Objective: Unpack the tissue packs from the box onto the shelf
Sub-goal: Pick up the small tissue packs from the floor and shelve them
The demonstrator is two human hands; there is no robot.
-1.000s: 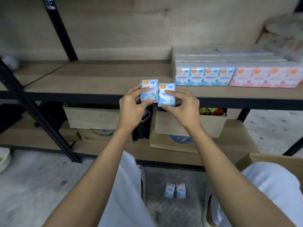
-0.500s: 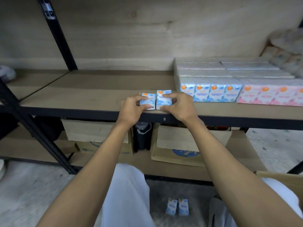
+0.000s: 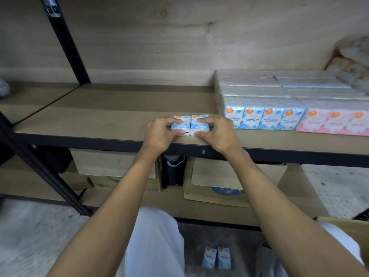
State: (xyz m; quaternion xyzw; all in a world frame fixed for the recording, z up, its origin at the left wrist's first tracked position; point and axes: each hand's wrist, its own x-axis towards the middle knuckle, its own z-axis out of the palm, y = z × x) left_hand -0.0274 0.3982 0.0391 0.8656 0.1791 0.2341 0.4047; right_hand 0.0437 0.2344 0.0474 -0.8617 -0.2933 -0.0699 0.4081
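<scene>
**A:** Where do the two packs sit?

**B:** Both are down on the shelf (image 3: 99,120), just left of the blue row (image 3: 263,118) and a little nearer the front edge than the row's printed faces. The left pack (image 3: 185,124) and the right pack (image 3: 199,127) touch side to side.

**A:** And the hands?

**B:** The left hand (image 3: 159,132) pinches the left pack, with its fingers (image 3: 169,121) curled over the top and the thumb pressed on the near face. The right hand (image 3: 217,134) mirrors it on the right pack. Neither hand is spread wide, and each spans only its own pack.

**A:** Why hold them that way?

**B:** I judge it a squaring grip. Pinching both at once holds the seam closed, so the pair can slide as one toward the blue row. The right pack looks close to the row's first pack, but the right hand hides the gap, so I cannot tell whether they touch.

**A:** What is left to do?

**B:** Two more packs (image 3: 216,257) stand on the floor, well below the blue row and in front of it. A cardboard box (image 3: 351,230) shows low and to the right of the row. Only a corner of it is visible, and its contents are out of sight. Right of the blue row sits a pink row (image 3: 335,122), so the blue packs probably belong on the blue side.
</scene>
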